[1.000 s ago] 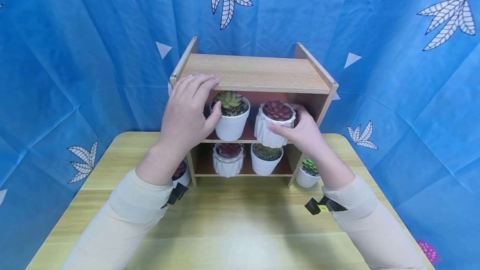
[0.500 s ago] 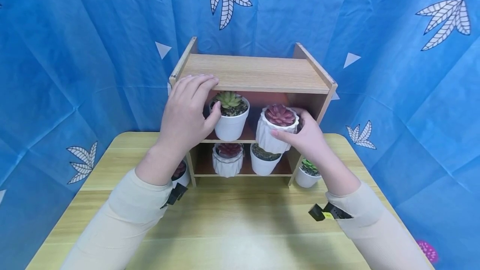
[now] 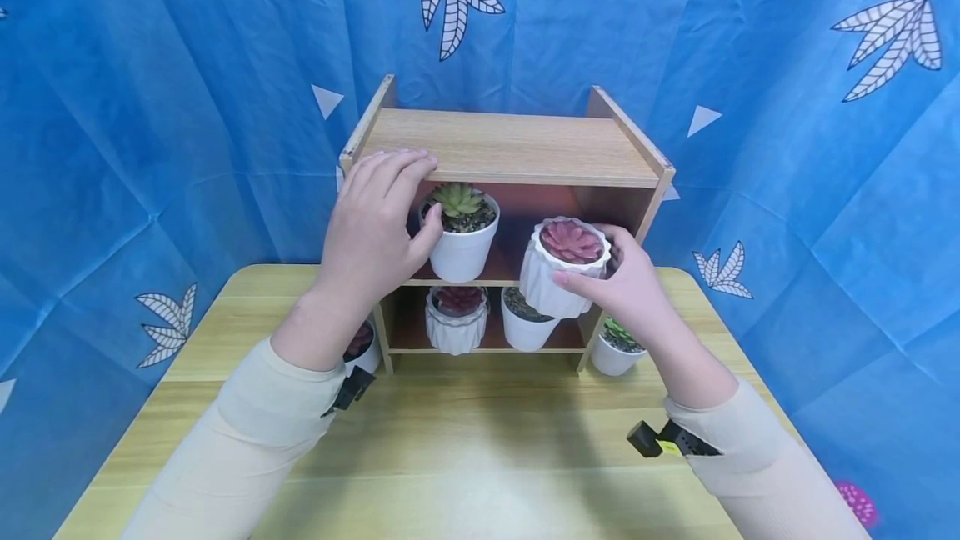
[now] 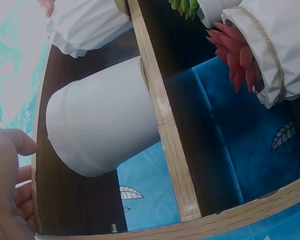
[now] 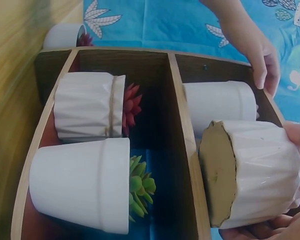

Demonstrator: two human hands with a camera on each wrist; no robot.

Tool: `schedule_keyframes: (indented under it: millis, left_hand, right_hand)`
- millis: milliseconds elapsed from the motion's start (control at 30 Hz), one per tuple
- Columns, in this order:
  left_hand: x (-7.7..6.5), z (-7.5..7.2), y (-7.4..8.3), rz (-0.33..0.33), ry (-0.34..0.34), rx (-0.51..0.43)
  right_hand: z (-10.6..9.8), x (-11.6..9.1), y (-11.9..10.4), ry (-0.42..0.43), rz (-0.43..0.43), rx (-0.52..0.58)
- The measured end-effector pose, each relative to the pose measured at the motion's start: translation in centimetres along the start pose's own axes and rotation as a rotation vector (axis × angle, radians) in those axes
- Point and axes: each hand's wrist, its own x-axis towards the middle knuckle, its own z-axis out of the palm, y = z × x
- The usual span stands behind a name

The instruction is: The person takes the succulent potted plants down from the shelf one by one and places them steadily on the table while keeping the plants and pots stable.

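Observation:
My right hand (image 3: 630, 277) grips a white pleated pot with a reddish succulent (image 3: 564, 269), thumb in front and fingers round its far side. The pot tilts forward at the front of the small wooden shelf (image 3: 510, 144), overlapping the middle board; its tan underside shows in the right wrist view. My left hand (image 3: 378, 223) rests on the shelf's top front edge at the left, thumb apart from the fingers. Just beside that thumb, a smooth white pot with a green succulent (image 3: 462, 244) stands on the upper level.
On the lower level are a white pleated pot with a dark red succulent (image 3: 456, 323) and a smooth white pot with a green succulent (image 3: 527, 325). More potted plants stand beside the shelf, one at the left (image 3: 363, 348), one at the right (image 3: 617, 348). Blue cloth hangs behind.
My right hand has drawn the pleated pot forward, down and slightly right, out from the upper level, and tilted it more toward me. The left hand has stayed in place.

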Motion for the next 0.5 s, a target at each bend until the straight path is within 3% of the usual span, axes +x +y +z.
schedule_keyframes:
  millis: [500]
  left_hand:
    - [0.0, 0.0, 0.1, -0.003, -0.005, 0.002]
  right_hand:
    - [-1.5, -1.4, 0.0, 0.011, 0.01, -0.035]
